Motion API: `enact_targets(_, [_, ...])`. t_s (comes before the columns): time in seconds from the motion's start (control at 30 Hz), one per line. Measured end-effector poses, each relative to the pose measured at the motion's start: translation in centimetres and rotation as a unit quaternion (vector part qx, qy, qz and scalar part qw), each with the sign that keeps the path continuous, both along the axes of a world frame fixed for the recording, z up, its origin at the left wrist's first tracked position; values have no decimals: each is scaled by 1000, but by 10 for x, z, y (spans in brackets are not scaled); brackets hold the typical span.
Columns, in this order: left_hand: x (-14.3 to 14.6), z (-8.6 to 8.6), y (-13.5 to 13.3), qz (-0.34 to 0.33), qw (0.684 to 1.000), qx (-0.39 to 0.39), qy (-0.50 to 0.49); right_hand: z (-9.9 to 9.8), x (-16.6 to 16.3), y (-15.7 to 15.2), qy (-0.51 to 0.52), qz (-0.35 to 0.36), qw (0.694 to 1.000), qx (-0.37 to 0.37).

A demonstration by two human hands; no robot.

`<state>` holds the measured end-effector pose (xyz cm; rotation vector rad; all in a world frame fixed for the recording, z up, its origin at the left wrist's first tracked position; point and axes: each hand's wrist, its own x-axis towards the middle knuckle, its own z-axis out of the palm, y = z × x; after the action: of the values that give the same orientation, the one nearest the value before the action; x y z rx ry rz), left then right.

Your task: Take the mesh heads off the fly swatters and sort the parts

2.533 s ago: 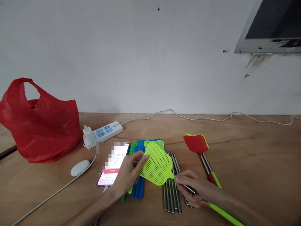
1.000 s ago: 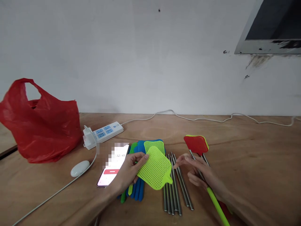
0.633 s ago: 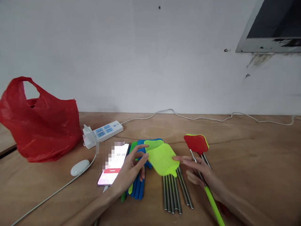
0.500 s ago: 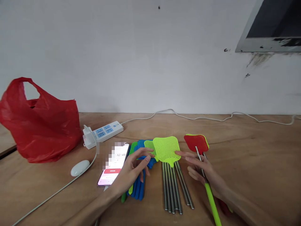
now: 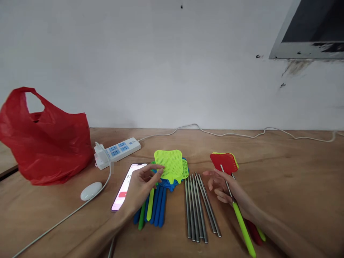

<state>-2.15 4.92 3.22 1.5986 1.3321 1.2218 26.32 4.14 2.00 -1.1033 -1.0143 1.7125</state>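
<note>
My left hand (image 5: 143, 182) has thumb and index finger pinched at the left edge of a yellow-green mesh fly swatter head (image 5: 168, 163). This head overlaps a pile of other swatter heads, with a second yellow-green one and blue ones (image 5: 172, 185) showing beneath. My right hand (image 5: 228, 190) has its fingers partly stretched out to the left. Across it runs a metal rod with a yellow-green handle (image 5: 243, 229), held slanting in the hand. Beyond that rod's tip lies a red swatter head (image 5: 224, 162) over a yellow-green one.
Several bare metal rods (image 5: 196, 211) lie side by side between the hands. Blue, green and yellow-green handles (image 5: 159, 208) lie left of them. A phone (image 5: 125, 186), a power strip (image 5: 123, 150), a white mouse (image 5: 91, 191) and a red plastic bag (image 5: 48, 143) occupy the left side.
The yellow-green swatter head has moved left, off the tops of the metal rods and over the pile of heads. My left hand has shifted left too; my right hand stays near its place.
</note>
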Motion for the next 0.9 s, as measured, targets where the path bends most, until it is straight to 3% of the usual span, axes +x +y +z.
enact_targets(0.3, [-8, -5, 10, 40, 990, 34, 132, -6, -2, 1, -20, -9, 1000, -14])
enact_targets(0.57, [-10, -8, 10, 57, 944, 95, 311, -5, -4, 0, -29, -12, 1000, -1])
enact_targets(0.9, [-5, -2, 3, 10, 926, 126, 355, -12, 4, 3, 17, -69, 997, -2])
